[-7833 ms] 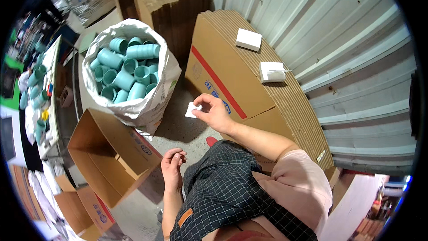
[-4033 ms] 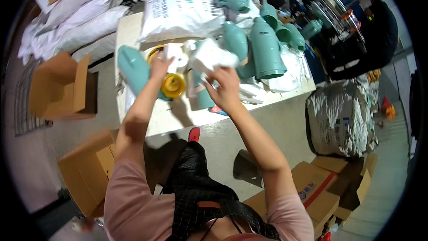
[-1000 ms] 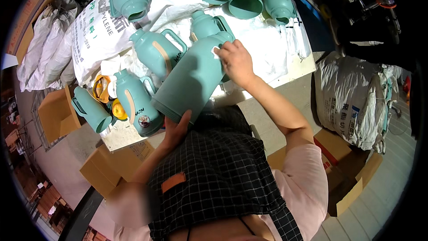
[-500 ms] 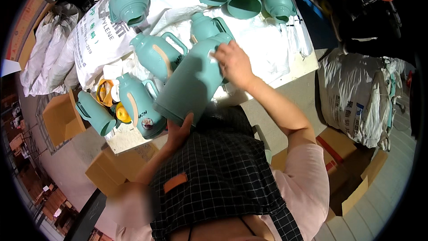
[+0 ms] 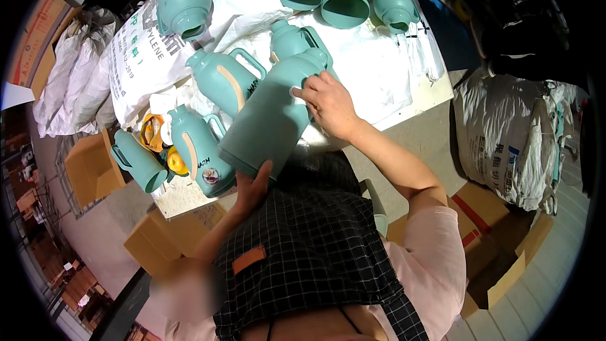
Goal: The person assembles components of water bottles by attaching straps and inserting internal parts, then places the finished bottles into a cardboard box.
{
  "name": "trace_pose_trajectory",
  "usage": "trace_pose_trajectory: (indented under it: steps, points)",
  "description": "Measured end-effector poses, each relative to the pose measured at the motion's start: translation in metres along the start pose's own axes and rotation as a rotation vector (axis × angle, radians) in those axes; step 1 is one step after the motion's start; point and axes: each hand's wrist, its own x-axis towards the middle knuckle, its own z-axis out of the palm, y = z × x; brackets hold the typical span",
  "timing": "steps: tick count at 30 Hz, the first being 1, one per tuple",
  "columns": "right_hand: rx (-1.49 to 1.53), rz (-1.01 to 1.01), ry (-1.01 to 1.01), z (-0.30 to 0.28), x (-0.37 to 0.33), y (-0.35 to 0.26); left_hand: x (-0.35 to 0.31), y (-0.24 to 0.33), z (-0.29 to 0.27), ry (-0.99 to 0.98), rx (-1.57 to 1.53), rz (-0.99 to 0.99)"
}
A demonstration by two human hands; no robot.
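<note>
My right fingers point(image 5: 312, 93) are drawn together at the tips, pinching a small white wad point(image 5: 295, 92) against the side of the green flask point(image 5: 262, 129), near its shoulder. The rest of my right hand point(image 5: 334, 107) curves just over the flask's surface. My left hand point(image 5: 254, 186) grips the flask's lower end, the thumb laid along its side; the other fingers are mostly hidden beneath, so I can't tell exactly how they sit. The flask lies tilted between my two hands, in front of my checked apron point(image 5: 303, 240), its neck end pointing up and away to the right and its base toward me on the left.

Just beyond it, on the white table point(image 5: 175, 202), is a green flask with a beige strip point(image 5: 218, 82) down its side. Nearer the left corner is a second strip-marked flask point(image 5: 201, 158), with a yellow round thing point(image 5: 177, 161) beside it and a green casing point(image 5: 142, 163) on its side, open end toward me. A white printed sack point(image 5: 142, 57) fills the far left part. Below the table's left corner I see a cardboard box point(image 5: 167, 233).
</note>
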Motion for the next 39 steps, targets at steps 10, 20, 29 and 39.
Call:
trace_pose_trajectory:
  steps: [10, 20, 29, 39]
  points:
    - [-0.052, 0.332, 0.238, 0.024, -0.035, 0.024, 0.001, 0.004, 0.003, 0.017, -0.046, -0.044]
    - [0.069, 0.282, 0.421, 0.034, -0.021, 0.015, 0.013, 0.011, 0.004, -0.013, -0.114, -0.018]
    - [-0.045, 0.31, 0.348, 0.037, -0.009, 0.019, 0.019, 0.002, -0.007, -0.065, -0.11, -0.085]
    - [-0.082, 0.214, 0.267, 0.036, -0.017, 0.008, 0.016, 0.005, 0.001, 0.048, -0.167, -0.142]
